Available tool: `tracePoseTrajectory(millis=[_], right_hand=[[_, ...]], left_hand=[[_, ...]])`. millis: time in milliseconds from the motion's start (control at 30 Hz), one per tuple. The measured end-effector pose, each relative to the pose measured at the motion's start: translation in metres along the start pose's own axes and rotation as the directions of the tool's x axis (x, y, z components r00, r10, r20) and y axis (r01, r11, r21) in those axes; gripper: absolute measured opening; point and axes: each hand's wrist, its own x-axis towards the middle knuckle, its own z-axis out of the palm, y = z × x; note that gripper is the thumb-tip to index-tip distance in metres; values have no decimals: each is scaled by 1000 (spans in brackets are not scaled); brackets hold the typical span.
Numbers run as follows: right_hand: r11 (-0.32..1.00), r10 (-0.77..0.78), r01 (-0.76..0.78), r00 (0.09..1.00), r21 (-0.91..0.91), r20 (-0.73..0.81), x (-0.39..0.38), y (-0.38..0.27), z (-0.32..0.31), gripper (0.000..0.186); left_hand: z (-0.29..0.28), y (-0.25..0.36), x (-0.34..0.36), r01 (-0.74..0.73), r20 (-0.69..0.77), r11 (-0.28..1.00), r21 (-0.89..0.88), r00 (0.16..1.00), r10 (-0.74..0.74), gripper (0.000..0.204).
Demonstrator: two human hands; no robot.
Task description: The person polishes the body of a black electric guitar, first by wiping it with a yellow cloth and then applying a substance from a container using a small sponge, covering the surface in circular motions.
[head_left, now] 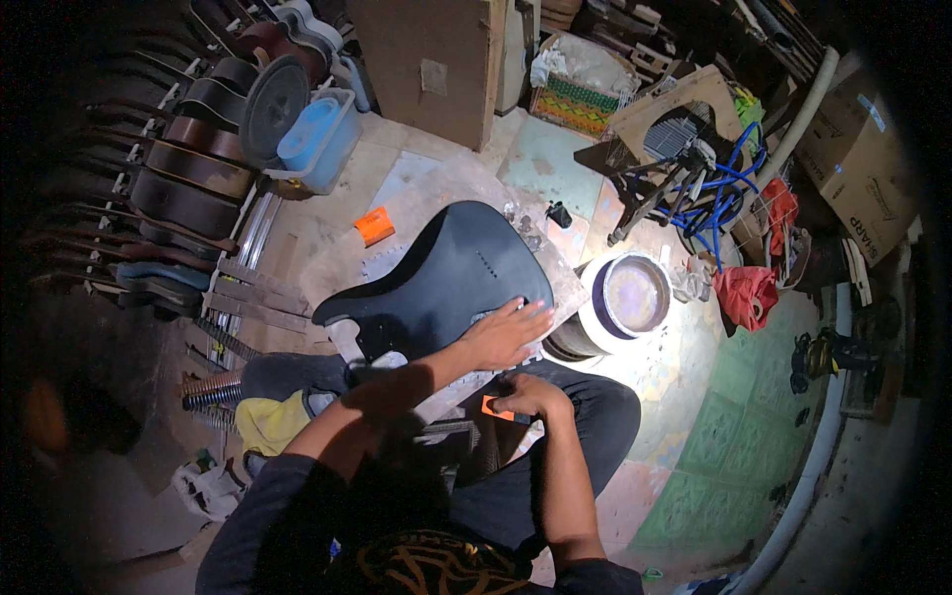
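Note:
A black electric guitar body (446, 268) without a neck lies in front of me on a flat support. My left hand (508, 334) rests on its near right part, the fingers stretched out over the dark surface. Close to my lap, my right hand (535, 395) is closed on a small flat orange piece (495, 408), perhaps a folded sheet; part of it is hidden by the fingers. Beyond the guitar body's left side, another orange piece (374, 226) lies on the pale dusty sheet.
Guitar bodies (193, 159) stand racked at left, beside a blue plastic tub (327, 144). Right of the work stands a round white container (635, 295). Farther right are a blue hose (729, 203) and a red cloth (746, 297). A yellow cloth (273, 424) lies by my left leg.

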Motion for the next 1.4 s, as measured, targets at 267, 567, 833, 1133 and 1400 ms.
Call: tracePoseTrajectory(millis=[267, 567, 833, 1133, 1400], right_hand=[[728, -261, 388, 919, 565, -295, -73, 14, -11, 43], [-189, -40, 496, 859, 848, -511, -80, -40, 95, 40], [-276, -120, 434, 870, 858, -479, -90, -46, 135, 42], [-124, -61, 560, 820, 820, -569, -97, -53, 108, 33], [-197, 108, 738, 671, 646, -733, -125, 2, 40, 44]], left_hand=[[-7, 58, -64, 323, 109, 827, -460, 945, -308, 43], [-20, 153, -123, 51, 23, 16, -999, 679, -734, 45], [-37, 146, -156, 91, 143, -113, -989, 741, -656, 38], [-30, 95, -173, 522, -17, 351, -777, 541, -841, 50], [-17, 62, -200, 910, -183, 318, -266, 276, -944, 58]])
